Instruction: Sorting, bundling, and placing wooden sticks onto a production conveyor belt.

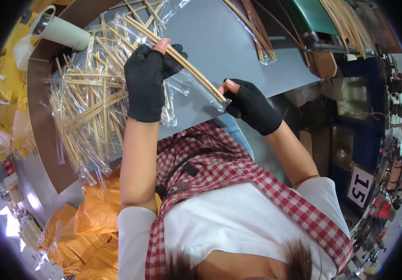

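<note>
And there it was, high over the table: my left hand [146,77], in a black fingerless glove with dotted grip on its palm side, was clamped on a pair of slim, pale wooden sticks [196,77]. My bare thumb tip pressed on the upper stretch of the sticks, which lay side by side in a long clear plastic sleeve [220,106]. What a slant they had, running from the upper left down to the right, right in front of my apron!

Down at the low end, my right hand [252,105], gloved in the same black, was bent in close, its bare fingertips right by the tips of the sticks. Whether those fingers were pinched on the plastic or only resting there, I could not tell.

Below it all spread a smooth grey tabletop [210,37]. And to the left, what a heap: a tangled pile of pale sticks in clear wrappers [89,112], crossing every which way, just beside my left wrist and hemmed by a brown upright board [47,135]. A pale cylindrical cup [65,32] leaned on its side at the pile's upper edge. Across on the far right side lay darker brown sticks [252,23], well apart from my pair, and beyond them a green metal housing [309,16] stood near a row of long bare sticks [348,23]. My red-and-white checked apron [210,168] filled the near side, with crumpled orange plastic sacks [93,242] low on the left.
</note>
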The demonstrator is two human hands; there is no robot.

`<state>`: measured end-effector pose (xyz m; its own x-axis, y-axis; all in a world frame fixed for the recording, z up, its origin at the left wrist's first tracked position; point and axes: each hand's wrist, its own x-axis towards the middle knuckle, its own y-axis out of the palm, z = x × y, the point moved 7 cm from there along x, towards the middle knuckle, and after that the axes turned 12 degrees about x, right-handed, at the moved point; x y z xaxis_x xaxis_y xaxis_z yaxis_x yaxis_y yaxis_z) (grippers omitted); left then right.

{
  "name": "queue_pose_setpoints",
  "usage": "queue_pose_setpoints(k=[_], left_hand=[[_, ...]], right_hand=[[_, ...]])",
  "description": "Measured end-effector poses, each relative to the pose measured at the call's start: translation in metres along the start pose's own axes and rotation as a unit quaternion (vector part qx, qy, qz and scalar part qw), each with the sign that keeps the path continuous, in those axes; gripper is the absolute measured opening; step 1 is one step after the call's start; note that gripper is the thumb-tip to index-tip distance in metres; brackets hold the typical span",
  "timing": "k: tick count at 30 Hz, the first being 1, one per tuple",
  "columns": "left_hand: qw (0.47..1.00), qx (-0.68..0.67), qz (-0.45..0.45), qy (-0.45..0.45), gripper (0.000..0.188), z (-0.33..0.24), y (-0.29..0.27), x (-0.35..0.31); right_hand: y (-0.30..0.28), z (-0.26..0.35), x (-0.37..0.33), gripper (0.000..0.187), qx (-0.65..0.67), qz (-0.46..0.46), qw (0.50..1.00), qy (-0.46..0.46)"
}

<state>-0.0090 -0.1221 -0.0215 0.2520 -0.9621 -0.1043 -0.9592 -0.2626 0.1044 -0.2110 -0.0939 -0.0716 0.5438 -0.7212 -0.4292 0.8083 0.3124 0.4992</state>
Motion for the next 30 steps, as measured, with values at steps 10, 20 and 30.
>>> queue_pose_setpoints(k=[10,20,30], left_hand=[[0.998,0.048,0.041,-0.011,0.03,0.002,0.016,-0.012],[0.996,0.049,0.076,-0.023,0.035,-0.007,0.04,-0.015],[0.813,0.519,0.114,0.239,0.065,0.019,0.062,-0.03]], right_hand=[[0.005,-0.011,-0.01,0.016,-0.059,0.026,0.998,0.001],[-0.006,-0.018,-0.016,0.015,-0.047,0.001,0.999,0.01],[-0.054,0.092,-0.014,0.024,-0.61,-0.303,0.613,-0.401]])
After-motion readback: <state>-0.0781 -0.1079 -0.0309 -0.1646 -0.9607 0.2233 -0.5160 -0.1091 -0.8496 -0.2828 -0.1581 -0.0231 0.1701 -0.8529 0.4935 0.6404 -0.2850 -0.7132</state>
